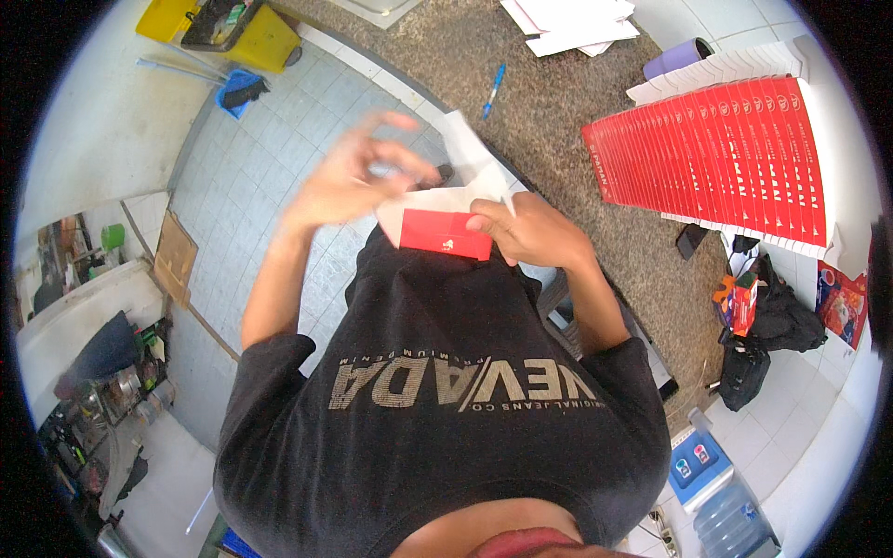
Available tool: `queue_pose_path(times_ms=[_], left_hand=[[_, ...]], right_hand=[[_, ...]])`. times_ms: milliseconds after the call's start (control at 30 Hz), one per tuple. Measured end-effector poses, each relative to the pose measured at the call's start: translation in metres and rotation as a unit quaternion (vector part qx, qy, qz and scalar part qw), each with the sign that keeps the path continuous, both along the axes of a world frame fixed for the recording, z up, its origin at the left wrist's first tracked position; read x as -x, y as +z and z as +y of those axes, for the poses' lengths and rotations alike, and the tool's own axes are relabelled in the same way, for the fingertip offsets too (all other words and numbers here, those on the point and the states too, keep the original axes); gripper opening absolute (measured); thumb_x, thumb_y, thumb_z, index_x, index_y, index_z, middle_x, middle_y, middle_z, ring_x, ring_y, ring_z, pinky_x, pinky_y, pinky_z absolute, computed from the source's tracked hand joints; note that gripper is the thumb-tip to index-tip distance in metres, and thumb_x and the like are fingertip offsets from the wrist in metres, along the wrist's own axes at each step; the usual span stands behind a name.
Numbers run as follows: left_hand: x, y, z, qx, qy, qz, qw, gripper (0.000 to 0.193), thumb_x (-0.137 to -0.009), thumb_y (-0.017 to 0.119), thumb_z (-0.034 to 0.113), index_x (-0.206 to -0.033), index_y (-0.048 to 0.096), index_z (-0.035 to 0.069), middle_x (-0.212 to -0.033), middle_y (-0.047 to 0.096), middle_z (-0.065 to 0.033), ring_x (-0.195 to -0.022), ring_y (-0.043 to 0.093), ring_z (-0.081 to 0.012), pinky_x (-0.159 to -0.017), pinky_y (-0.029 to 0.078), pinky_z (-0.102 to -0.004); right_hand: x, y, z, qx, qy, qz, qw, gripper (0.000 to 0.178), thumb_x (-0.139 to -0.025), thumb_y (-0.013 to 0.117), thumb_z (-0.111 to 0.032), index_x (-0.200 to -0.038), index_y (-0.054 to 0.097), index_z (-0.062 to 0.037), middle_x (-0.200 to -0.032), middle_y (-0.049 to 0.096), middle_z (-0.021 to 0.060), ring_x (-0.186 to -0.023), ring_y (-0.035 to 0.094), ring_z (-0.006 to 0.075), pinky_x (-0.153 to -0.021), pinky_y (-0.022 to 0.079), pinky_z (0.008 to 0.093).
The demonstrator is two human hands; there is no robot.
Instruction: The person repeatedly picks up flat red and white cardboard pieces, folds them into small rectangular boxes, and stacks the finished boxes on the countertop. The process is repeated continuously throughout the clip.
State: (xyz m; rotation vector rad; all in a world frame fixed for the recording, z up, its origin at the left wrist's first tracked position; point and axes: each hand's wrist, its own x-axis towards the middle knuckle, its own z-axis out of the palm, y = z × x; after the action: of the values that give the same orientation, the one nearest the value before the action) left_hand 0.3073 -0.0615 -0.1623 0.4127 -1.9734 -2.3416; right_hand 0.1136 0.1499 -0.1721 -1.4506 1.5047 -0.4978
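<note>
In front of my body is a partly folded red-and-white cardboard box, its red side toward me and its white inner flaps standing up. My right hand grips the box at its right end, thumb on the red face and fingers behind. Beside the left end of the box, my left hand is raised and blurred by motion. Its fingers are spread apart, and nothing shows between them. Whether a fingertip touches the white flap I cannot tell.
A long stack of red-and-white cartons lies on the speckled counter to the right. White card sheets, a blue pen, a purple cup and a dark phone are also there. A yellow bin stands at the far left.
</note>
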Motion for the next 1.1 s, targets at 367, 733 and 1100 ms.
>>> queue_pose_path(times_ms=[367, 733, 1100], left_hand=[[0.008, -0.033, 0.040, 0.120, -0.086, 0.122, 0.982, 0.021, -0.092, 0.076, 0.022, -0.086, 0.069, 0.003, -0.113, 0.062, -0.0106, -0.112, 0.058, -0.0254, -0.097, 0.045, -0.0415], [0.008, -0.044, 0.076, 0.270, 0.013, 0.038, 0.962, 0.016, -0.096, 0.066, 0.011, -0.095, 0.055, 0.000, -0.098, 0.057, -0.0160, -0.094, 0.059, -0.0336, -0.085, 0.047, -0.0407], [0.016, -0.045, 0.074, 0.138, -0.093, -0.085, 0.982, 0.018, -0.108, 0.051, 0.018, -0.101, 0.052, 0.002, -0.098, 0.062, -0.0070, -0.095, 0.057, -0.0152, -0.089, 0.046, -0.0317]], right_hand=[[-0.007, -0.015, 0.016, 0.063, -0.099, 0.140, 0.983, 0.040, -0.105, 0.051, -0.038, -0.089, 0.064, -0.0032, -0.066, 0.063, 0.0230, -0.065, 0.065, 0.0449, -0.060, 0.048, 0.0542], [-0.019, -0.016, 0.044, 0.090, -0.112, 0.120, 0.982, 0.035, -0.104, 0.051, -0.036, -0.092, 0.061, -0.0046, -0.072, 0.065, 0.0237, -0.069, 0.065, 0.0475, -0.061, 0.048, 0.0555], [-0.014, -0.005, 0.048, -0.004, -0.113, 0.053, 0.992, 0.041, -0.106, 0.046, -0.040, -0.086, 0.062, -0.0082, -0.053, 0.058, 0.0131, -0.056, 0.066, 0.0362, -0.054, 0.049, 0.0480]])
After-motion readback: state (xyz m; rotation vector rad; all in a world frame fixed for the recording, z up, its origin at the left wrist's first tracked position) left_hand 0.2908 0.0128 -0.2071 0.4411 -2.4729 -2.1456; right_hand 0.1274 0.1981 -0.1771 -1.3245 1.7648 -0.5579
